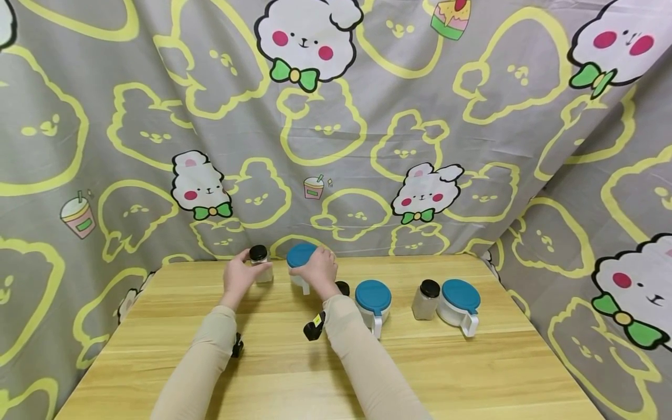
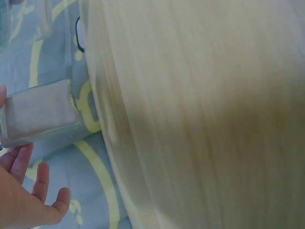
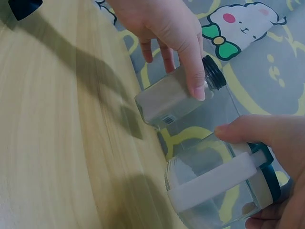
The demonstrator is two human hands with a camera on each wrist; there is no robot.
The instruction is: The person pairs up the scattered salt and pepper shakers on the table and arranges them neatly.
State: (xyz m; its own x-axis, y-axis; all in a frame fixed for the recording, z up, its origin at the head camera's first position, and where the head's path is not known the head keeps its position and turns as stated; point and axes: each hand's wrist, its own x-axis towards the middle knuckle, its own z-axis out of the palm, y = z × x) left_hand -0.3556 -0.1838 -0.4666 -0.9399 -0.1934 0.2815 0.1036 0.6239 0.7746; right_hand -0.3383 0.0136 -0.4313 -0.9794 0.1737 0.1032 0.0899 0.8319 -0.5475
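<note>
My left hand (image 1: 239, 281) grips a small square glass jar (image 3: 164, 102) with a black screw lid, thumb on one side and fingers on the other. Pale contents fill much of it in the left wrist view. In my right hand (image 1: 321, 272) is a round glass canister (image 3: 209, 183) with a blue lid and a white handle, held near its top between thumb and fingers. Shadows fall on the wood apart from both containers, which look raised off the table. They stand side by side, not touching, near the table's back edge.
On the wooden table (image 1: 283, 373), a second blue-lidded canister (image 1: 373, 296) stands beside a black lid (image 1: 342, 287) half hidden by my right wrist. Farther right, another black-lidded jar (image 1: 425, 300) is close to a third canister (image 1: 459, 296). A patterned curtain (image 1: 357, 146) hangs behind.
</note>
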